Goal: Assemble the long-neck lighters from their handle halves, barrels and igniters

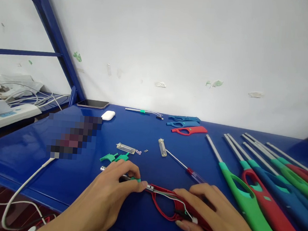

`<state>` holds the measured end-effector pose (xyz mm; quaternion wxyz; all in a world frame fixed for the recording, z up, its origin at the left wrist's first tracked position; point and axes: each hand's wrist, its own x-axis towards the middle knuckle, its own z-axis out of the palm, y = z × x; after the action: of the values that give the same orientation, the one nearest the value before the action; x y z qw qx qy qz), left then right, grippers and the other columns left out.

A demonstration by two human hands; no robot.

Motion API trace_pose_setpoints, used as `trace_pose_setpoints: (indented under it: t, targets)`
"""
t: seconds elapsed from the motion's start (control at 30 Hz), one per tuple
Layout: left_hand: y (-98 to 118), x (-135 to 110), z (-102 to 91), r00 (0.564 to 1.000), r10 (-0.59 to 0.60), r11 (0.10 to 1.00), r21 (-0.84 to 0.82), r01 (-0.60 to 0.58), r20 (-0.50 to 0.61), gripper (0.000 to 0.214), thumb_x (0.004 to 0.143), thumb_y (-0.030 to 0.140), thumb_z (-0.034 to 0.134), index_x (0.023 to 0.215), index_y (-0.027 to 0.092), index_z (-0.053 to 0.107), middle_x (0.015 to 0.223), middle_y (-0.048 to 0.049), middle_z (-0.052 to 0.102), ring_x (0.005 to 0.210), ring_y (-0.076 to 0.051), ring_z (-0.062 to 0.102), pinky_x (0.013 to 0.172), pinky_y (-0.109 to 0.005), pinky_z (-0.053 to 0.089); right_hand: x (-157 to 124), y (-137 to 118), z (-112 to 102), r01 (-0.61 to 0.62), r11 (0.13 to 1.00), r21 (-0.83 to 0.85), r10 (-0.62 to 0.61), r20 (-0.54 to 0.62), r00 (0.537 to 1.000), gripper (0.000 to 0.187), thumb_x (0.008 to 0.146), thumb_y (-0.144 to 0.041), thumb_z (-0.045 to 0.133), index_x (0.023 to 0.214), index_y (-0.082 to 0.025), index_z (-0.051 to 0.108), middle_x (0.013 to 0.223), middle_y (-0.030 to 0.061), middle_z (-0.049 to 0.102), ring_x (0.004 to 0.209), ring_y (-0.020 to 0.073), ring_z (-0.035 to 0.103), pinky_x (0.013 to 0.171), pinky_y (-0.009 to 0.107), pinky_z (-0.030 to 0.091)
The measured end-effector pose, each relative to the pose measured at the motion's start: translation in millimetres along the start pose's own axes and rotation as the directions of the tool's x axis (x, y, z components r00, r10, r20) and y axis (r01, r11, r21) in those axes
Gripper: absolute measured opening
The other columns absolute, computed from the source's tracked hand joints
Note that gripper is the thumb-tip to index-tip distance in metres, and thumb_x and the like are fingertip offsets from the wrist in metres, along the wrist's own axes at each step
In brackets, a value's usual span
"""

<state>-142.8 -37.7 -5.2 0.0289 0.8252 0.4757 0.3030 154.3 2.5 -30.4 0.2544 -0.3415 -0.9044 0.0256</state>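
My left hand (pixel 117 186) pinches the metal tube (pixel 149 187) of a long-reach gas lighter, its green collar partly hidden by my fingers. The tube's end meets the tip of a red half-shell of a lighter handle (pixel 159 207), lying open side up at the table's front. Thin white and green wires (pixel 169 195) run from the tube across the shell to a small white-ended piece (pixel 193 220). My right hand (pixel 210 212) is closed around the shell's wide end, fingertips beside that piece. Two green plastic parts (pixel 109 157) lie just beyond my left hand.
Clear fuel tanks (pixel 126 148) and a screwdriver (pixel 192 172) lie mid-table. Loose shell halves (pixel 190 130) and a wired tube (pixel 143 111) rest at the back. Several assembled lighters (pixel 254 207) line the right. A phone (pixel 92 104), white case (pixel 108 115) and cable (pixel 24 179) are left.
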Motion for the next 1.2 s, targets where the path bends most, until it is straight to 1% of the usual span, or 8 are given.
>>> trace_pose_setpoints:
  t: [0.17,0.27,0.43,0.53,0.63,0.8,0.97,1.2]
  targets:
    - [3.1,1.9,-5.4,1.0,0.008,1.0,0.006,-0.008,0.03,0.048,0.1,0.0,0.04,0.122,0.031,0.07,0.111,-0.0021,0.064,0.086,-0.013,0.064,0.074,-0.022,0.052,1.2,0.0,0.7,0.001,1.0,0.006,-0.002,0.016,1.0,0.035,0.102,-0.034,0.066,0.138,-0.035,0.068,0.113,0.0027,0.073,0.094,0.018,0.078,0.089,0.026,0.065]
    - [3.7,0.3,-7.9,0.998,-0.028,1.0,-0.005,0.028,0.058,0.051,0.1,0.0,0.039,0.124,0.032,0.072,0.115,-0.0029,0.064,0.091,-0.013,0.065,0.081,-0.022,0.054,-0.4,0.0,1.5,-0.004,1.0,0.007,0.004,0.021,1.0,0.035,0.103,-0.034,0.065,0.137,-0.035,0.068,0.113,0.0034,0.074,0.094,0.0184,0.078,0.087,0.026,0.066]
    - [3.0,-4.5,-8.5,0.995,-0.061,0.998,-0.014,0.063,0.081,0.042,0.105,0.009,0.046,0.128,0.033,0.072,0.118,-0.0044,0.065,0.099,-0.015,0.065,0.086,-0.023,0.057,1.7,-1.6,1.3,-0.025,1.0,0.006,0.025,0.025,0.999,0.033,0.104,-0.034,0.061,0.137,-0.036,0.068,0.115,0.0031,0.073,0.095,0.0182,0.078,0.088,0.026,0.066]
    - [0.1,-6.0,-4.4,0.999,-0.015,1.0,0.004,0.015,0.046,0.05,0.102,0.001,0.043,0.127,0.034,0.071,0.116,-0.0038,0.064,0.098,-0.015,0.064,0.085,-0.024,0.055,4.3,-5.1,-0.1,-0.03,0.999,0.01,0.031,-0.014,0.999,0.03,0.109,-0.037,0.051,0.133,-0.036,0.07,0.112,0.0024,0.074,0.092,0.017,0.078,0.084,0.024,0.066]
    - [-0.9,-5.7,-2.6,0.999,0.026,0.999,0.037,-0.027,0.033,0.061,0.097,-0.008,0.038,0.129,0.035,0.068,0.117,-0.0027,0.062,0.097,-0.015,0.062,0.085,-0.026,0.052,4.1,-8.4,-1.3,-0.035,0.999,0.009,0.035,-0.046,0.998,0.035,0.112,-0.044,0.043,0.127,-0.034,0.073,0.107,0.0029,0.075,0.089,0.0169,0.078,0.079,0.024,0.067]
    - [4.7,-2.9,-7.6,0.997,0.011,1.0,0.024,-0.013,0.077,0.055,0.1,-0.005,0.038,0.131,0.032,0.065,0.118,-0.0034,0.06,0.097,-0.015,0.061,0.084,-0.026,0.052,4.8,-11.0,-2.3,-0.036,0.999,-0.028,0.035,-0.024,0.999,0.036,0.113,-0.045,0.041,0.129,-0.034,0.071,0.111,0.0023,0.075,0.093,0.0164,0.079,0.083,0.024,0.066]
    - [5.5,-6.5,-9.0,0.995,-0.021,1.0,0.015,0.02,0.093,0.048,0.105,0.0,0.041,0.129,0.032,0.066,0.122,-0.0038,0.059,0.104,-0.016,0.061,0.09,-0.027,0.052,12.0,-15.6,-6.5,0.001,0.997,-0.08,-0.01,-0.12,0.993,0.048,0.115,-0.045,0.03,0.121,-0.029,0.075,0.102,0.0035,0.077,0.085,0.0164,0.079,0.075,0.024,0.067]
    - [-3.4,-10.2,-0.9,0.998,0.041,0.999,0.03,-0.042,0.044,0.064,0.095,-0.011,0.037,0.131,0.034,0.065,0.125,-0.0023,0.062,0.105,-0.016,0.062,0.092,-0.029,0.05,11.8,-16.5,-10.2,0.012,0.995,-0.101,-0.026,-0.137,0.99,0.048,0.115,-0.045,0.031,0.118,-0.027,0.075,0.1,0.0034,0.078,0.083,0.0165,0.08,0.074,0.024,0.067]
